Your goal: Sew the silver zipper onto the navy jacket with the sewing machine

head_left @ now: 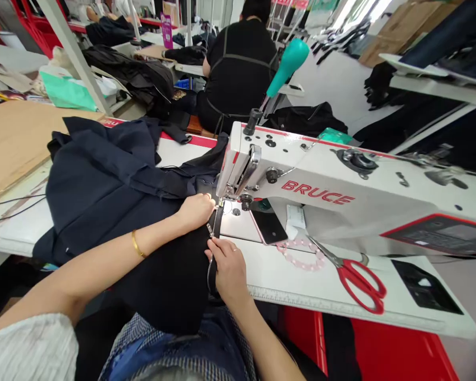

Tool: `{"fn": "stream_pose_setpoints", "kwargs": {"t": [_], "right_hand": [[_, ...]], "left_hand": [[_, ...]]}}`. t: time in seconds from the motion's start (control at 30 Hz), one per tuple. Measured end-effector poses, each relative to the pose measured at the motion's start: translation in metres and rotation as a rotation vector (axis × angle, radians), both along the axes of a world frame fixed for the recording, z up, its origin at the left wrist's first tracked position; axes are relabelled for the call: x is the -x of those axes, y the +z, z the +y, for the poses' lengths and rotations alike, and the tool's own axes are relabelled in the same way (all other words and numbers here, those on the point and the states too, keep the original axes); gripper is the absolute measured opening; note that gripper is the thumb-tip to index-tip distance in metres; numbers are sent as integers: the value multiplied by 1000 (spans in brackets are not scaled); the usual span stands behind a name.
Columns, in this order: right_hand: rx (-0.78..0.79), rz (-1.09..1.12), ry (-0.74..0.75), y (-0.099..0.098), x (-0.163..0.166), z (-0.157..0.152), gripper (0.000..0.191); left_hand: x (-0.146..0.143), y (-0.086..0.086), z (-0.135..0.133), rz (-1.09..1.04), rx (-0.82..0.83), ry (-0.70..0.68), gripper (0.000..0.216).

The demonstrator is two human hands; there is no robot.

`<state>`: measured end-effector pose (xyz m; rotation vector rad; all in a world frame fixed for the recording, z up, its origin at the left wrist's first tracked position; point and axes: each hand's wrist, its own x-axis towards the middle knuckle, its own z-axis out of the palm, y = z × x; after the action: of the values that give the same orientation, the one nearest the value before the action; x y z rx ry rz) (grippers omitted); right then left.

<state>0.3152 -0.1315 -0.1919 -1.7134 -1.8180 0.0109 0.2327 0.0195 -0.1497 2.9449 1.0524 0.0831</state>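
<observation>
A dark navy garment [115, 169] lies across the left of the sewing machine's bed and hangs down toward my lap. Along its right edge runs a metal zipper [211, 259], its upper part under the presser foot [221, 202]. My left hand [198, 210] is closed on the fabric just left of the needle area. Lower down, my right hand [229, 267] pinches the zipper tape between thumb and fingers, just below the zipper pull [210, 228]. The white sewing machine [317, 193] marked BRUCE stands over the work.
On the machine bed to the right are a phone [268, 226], a pink bead bracelet [301, 255] and red-handled scissors [360, 283]. A teal-handled tool [289, 63] stands upright on the machine head. Another person [241, 69] sits ahead, back turned. Brown board [24, 140] lies at left.
</observation>
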Motion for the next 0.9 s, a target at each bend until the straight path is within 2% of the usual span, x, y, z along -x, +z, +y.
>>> {"fn": "stream_pose_setpoints", "kwargs": {"t": [0.2,0.3,0.4,0.5,0.57,0.6,0.77,0.9], "right_hand": [[29,24,-11,0,-2,-1,24],[27,51,-21,0,-2,-1,23],[-22,103,-41,-1,-2,-3,22],[-67,154,-47,-1,-2,-5,21],[-72,190,-46,-1,-3,-6,20],[-72,208,-44,-1,-3,-6,20],[-138,254,-79,-1,-3,-6,19],[-140,201,-89,-2,-3,-7,19]], "left_hand": [[-25,-6,29,18,45,224,35],[-31,-2,37,23,65,253,32],[-19,8,22,26,78,169,30],[9,12,-10,16,127,-89,26],[27,8,-28,-34,134,-272,27],[33,5,-35,-63,119,-318,29],[31,-11,-39,-106,15,-249,26],[26,-11,-37,-88,15,-254,25]]}}
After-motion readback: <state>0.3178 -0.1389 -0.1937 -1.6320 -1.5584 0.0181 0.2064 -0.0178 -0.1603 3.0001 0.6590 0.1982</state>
